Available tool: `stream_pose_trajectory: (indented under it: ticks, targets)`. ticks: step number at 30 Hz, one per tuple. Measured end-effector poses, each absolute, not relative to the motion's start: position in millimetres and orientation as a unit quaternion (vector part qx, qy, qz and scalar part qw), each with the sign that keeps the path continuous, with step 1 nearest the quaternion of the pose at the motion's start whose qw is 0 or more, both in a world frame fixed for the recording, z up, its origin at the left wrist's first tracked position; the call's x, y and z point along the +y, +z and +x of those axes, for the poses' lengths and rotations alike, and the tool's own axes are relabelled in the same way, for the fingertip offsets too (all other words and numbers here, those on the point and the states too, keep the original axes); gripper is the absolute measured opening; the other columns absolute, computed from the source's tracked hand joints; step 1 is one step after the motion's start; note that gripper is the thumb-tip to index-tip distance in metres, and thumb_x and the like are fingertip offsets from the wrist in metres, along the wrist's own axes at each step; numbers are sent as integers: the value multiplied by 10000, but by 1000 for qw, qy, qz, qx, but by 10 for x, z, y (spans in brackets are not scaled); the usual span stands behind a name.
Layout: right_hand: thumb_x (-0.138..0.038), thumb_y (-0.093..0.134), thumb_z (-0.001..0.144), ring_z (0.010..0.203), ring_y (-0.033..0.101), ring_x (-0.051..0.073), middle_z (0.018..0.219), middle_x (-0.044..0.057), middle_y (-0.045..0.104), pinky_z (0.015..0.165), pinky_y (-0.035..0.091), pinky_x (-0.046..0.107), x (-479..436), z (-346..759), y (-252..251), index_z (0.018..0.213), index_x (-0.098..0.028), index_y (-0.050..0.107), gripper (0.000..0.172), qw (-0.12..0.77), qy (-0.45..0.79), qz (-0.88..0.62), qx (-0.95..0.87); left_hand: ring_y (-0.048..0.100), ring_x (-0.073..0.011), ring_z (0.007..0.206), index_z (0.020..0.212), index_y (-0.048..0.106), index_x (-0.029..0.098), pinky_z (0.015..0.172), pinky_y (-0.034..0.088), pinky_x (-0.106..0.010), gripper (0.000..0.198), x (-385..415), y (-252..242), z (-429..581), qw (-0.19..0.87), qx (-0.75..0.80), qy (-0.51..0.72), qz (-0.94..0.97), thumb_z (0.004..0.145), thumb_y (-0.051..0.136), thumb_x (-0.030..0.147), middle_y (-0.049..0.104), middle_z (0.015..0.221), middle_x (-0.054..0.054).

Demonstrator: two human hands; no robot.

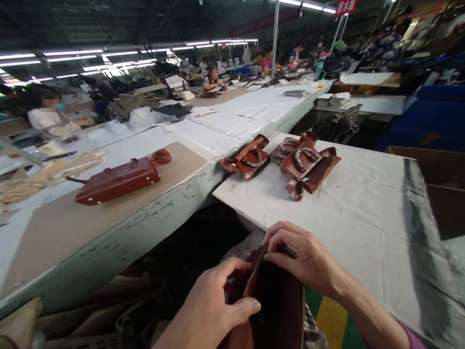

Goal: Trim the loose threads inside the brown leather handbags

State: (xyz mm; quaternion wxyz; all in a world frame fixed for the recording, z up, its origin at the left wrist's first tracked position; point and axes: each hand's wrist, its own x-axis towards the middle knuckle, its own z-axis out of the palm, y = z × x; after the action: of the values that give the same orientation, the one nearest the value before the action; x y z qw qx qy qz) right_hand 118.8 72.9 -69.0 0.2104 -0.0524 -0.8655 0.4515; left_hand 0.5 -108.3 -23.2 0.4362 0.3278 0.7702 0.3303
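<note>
A brown leather bag [278,291] with a dark, open inside is held low in front of me, partly over checked cloth. My left hand [221,295] grips its near edge, thumb on the inner side and fingers around the outside. Farther along the same edge, my right hand [298,247] pinches the rim between thumb and fingers. The bag's lower part is out of frame. On the white table beyond lie several shiny reddish-brown handbag pieces [303,162] with handles, apart from both hands.
A finished-looking brown bag [119,182] lies on its side on the long table [181,194] at left. Cardboard boxes [446,208] and a blue bin [425,116] stand at right. Scraps and cloth bundles fill the space below the table. Several people work farther back.
</note>
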Motion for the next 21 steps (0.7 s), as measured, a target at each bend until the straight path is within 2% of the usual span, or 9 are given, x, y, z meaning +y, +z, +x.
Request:
stream_pose_trajectory:
  ticks: [5, 8, 11, 15, 18, 21]
  targets:
    - [-172, 645, 854, 878, 642, 162, 966, 30, 684, 801, 502, 288, 666, 1179, -757, 741, -203, 598, 126, 242, 460, -90, -849, 663, -169, 761, 929, 658, 201, 683, 502, -222, 175, -1109, -294, 73, 395, 785, 352, 322, 764, 607, 169, 713, 830, 22]
    - [-190, 653, 848, 863, 646, 171, 942, 37, 688, 795, 507, 300, 645, 1176, -788, 733, -202, 608, 124, 253, 459, -108, -845, 641, -151, 674, 840, 653, 198, 640, 489, -216, 82, -1139, -391, 118, 323, 808, 346, 351, 806, 579, 189, 707, 771, 18]
    - [-173, 666, 834, 833, 642, 164, 905, 28, 685, 771, 501, 291, 619, 1162, -790, 717, -198, 610, 132, 265, 471, -116, -834, 628, -139, 651, 761, 634, 201, 639, 481, -212, 134, -1191, -512, 134, 229, 814, 340, 411, 859, 548, 233, 708, 775, 4]
    - [-149, 666, 827, 819, 634, 155, 884, 15, 680, 754, 492, 285, 583, 1136, -771, 705, -192, 601, 144, 270, 477, -121, -828, 626, -140, 615, 719, 597, 199, 601, 475, -213, 181, -1179, -563, 80, 166, 815, 286, 476, 882, 521, 218, 681, 707, -4]
    - [-148, 670, 828, 810, 635, 152, 881, 15, 682, 752, 493, 287, 566, 1119, -772, 704, -188, 603, 147, 270, 476, -124, -828, 673, -146, 653, 845, 617, 204, 601, 488, -200, 95, -1063, -526, 23, 150, 807, 248, 514, 879, 533, 176, 708, 752, 0]
    - [-148, 683, 823, 803, 638, 154, 879, 16, 688, 748, 498, 289, 566, 1110, -787, 709, -190, 612, 140, 277, 470, -125, -829, 697, -156, 656, 918, 636, 201, 590, 494, -210, 151, -933, -532, -17, 78, 787, 212, 575, 915, 492, 152, 726, 782, -16]
